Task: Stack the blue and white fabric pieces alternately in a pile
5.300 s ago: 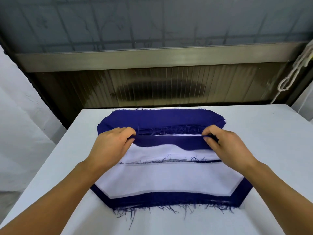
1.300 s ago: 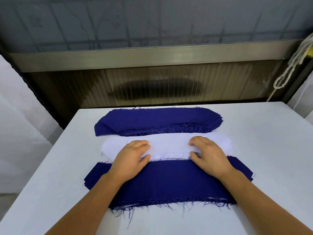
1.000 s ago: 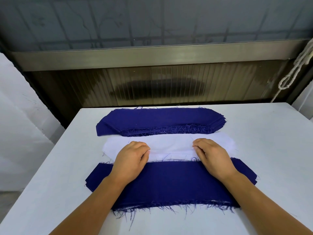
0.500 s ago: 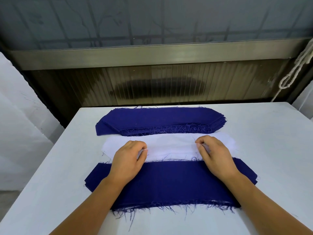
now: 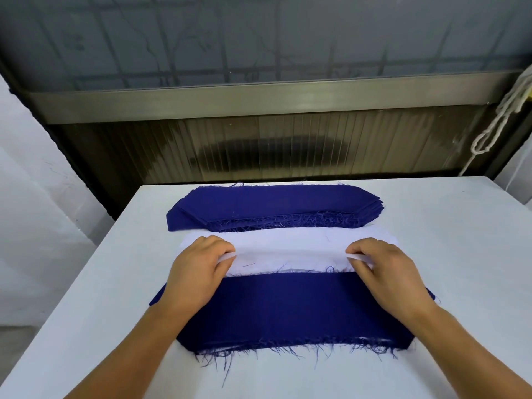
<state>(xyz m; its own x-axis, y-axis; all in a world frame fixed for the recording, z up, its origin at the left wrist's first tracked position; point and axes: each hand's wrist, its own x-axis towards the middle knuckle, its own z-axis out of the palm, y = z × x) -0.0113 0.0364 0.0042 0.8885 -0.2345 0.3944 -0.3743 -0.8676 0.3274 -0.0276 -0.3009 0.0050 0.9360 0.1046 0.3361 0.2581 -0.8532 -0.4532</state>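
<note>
Mid-frame: thin white fabric piece [image 5: 290, 249] pinched by left hand [image 5: 198, 272] and right hand [image 5: 385, 272] | lower-frame frayed blue-topped pile [image 5: 288, 309] begun | upper-frame blue stack [image 5: 273, 205] left.

Garment workshop: stacked cut blue fabric pieces [image 5: 273, 207] upper centre on white counter [image 5: 449, 254]; frayed edges.

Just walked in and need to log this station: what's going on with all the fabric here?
A person is sorting cut fabric on a white table. Both hands pinch the top white piece of the middle stack, the left hand at its left end and the right hand at its right end, lifting its near edge. A stack of blue pieces lies at the far side. The near pile has blue on top, so white looks next.
</note>
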